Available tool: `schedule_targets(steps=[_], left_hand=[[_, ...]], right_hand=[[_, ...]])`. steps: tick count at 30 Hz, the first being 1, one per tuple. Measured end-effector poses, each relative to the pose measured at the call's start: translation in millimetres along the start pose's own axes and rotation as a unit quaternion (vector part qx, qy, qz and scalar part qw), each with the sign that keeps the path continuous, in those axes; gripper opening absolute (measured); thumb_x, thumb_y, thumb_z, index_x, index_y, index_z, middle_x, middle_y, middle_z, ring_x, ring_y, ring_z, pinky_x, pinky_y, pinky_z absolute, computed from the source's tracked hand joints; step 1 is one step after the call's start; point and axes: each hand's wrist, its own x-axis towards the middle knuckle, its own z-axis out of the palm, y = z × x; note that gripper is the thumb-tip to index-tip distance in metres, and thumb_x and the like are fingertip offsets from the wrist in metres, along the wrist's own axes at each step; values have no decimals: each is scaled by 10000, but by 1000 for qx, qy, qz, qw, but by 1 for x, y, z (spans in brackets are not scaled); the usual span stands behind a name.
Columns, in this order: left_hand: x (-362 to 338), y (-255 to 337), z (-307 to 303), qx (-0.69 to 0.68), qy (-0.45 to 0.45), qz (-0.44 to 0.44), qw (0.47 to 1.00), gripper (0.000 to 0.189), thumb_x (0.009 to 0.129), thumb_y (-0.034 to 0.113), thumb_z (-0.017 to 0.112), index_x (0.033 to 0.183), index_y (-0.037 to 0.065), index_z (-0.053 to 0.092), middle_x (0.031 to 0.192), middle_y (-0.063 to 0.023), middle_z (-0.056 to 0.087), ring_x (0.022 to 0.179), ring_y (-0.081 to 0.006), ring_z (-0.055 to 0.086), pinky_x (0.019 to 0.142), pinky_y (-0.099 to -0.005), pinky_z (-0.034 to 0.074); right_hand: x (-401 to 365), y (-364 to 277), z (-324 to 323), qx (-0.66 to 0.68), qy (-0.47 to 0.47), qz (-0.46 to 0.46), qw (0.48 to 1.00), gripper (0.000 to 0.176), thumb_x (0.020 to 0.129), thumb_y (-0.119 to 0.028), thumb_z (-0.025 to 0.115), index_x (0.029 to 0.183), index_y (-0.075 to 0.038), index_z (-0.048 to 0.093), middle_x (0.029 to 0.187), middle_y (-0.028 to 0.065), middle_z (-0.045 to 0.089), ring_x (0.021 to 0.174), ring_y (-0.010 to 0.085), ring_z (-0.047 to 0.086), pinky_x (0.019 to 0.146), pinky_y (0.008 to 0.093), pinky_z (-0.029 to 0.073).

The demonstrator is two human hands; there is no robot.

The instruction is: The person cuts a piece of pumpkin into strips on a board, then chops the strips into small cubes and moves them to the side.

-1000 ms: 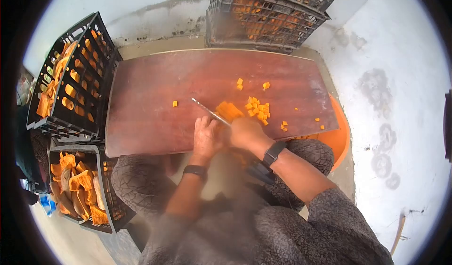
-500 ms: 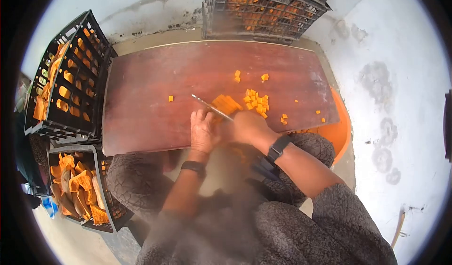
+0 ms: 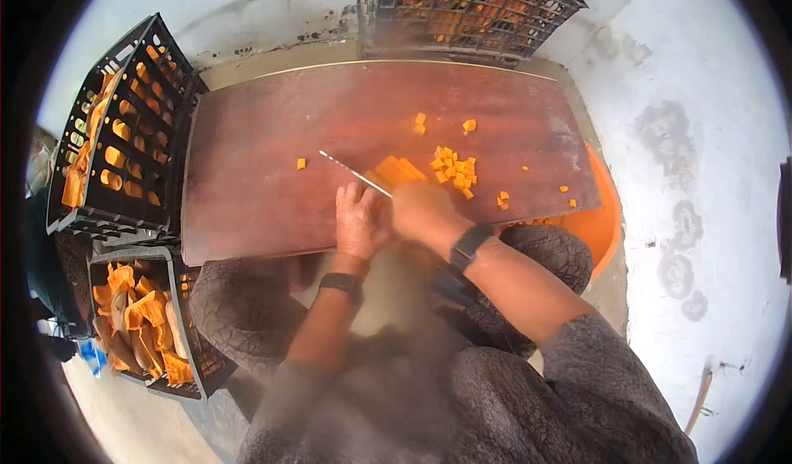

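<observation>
My right hand (image 3: 425,212) is closed around the handle of a knife (image 3: 355,173), whose thin blade points up and to the left over the board. Close beside it, at the board's near edge, my left hand (image 3: 360,219) has bent fingers pressed against a squash piece, mostly hidden by the hands and blade. Just beyond the blade lie cut orange squash strips (image 3: 398,169). A small heap of squash cubes (image 3: 454,169) sits right of them, with several loose cubes scattered about. One single cube (image 3: 301,164) lies far left on the reddish-brown board (image 3: 256,183).
A black crate (image 3: 136,146) of squash pieces stands left of the board, and another crate (image 3: 186,315) of squash slices is below it. Stacked crates (image 3: 474,18) rise behind the board. Under its right end is an orange tub (image 3: 609,216). A white wall (image 3: 701,175) stands at right.
The knife blade has shifted slightly left and up, and my right hand has moved a little left with it. My left hand stays close by. The whole view has shifted slightly.
</observation>
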Motion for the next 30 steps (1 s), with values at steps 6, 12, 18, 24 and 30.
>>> schedule_targets(steps=[6,12,18,24,30], left_hand=[[-8,-12,6,12,8,20,1000,393,626,162,763,978,51,628,1052,-170,532,956,-375,501,873,-467,434],[-5,-22,0,45,22,44,998,373,625,116,735,975,60,620,1074,-162,535,997,-369,504,890,-464,431],[7,-47,-38,128,42,8,991,215,715,22,638,927,55,627,1096,-156,586,1035,-371,524,910,-464,422],[15,-67,-57,253,48,-69,964,408,748,8,630,1152,60,650,1329,-135,579,1216,-361,501,1019,-469,402],[32,-35,-46,160,-56,46,984,576,737,72,708,1299,101,584,1433,-140,503,1306,-382,445,1085,-509,355]], right_hand=[[15,-14,3,2,35,-3,999,222,845,-157,616,1000,-46,729,1048,161,718,1011,314,693,839,413,551],[18,13,18,69,88,-26,993,262,797,-201,624,947,-12,725,953,214,705,928,371,689,794,452,541],[-20,32,8,175,155,-44,971,204,808,-187,651,757,2,712,780,264,666,774,429,669,699,490,524],[-33,73,12,204,208,25,956,295,822,-219,646,828,74,678,749,261,672,733,379,697,679,434,556],[-47,97,14,336,85,119,931,260,852,-198,642,754,41,675,670,224,661,597,372,671,608,439,531]])
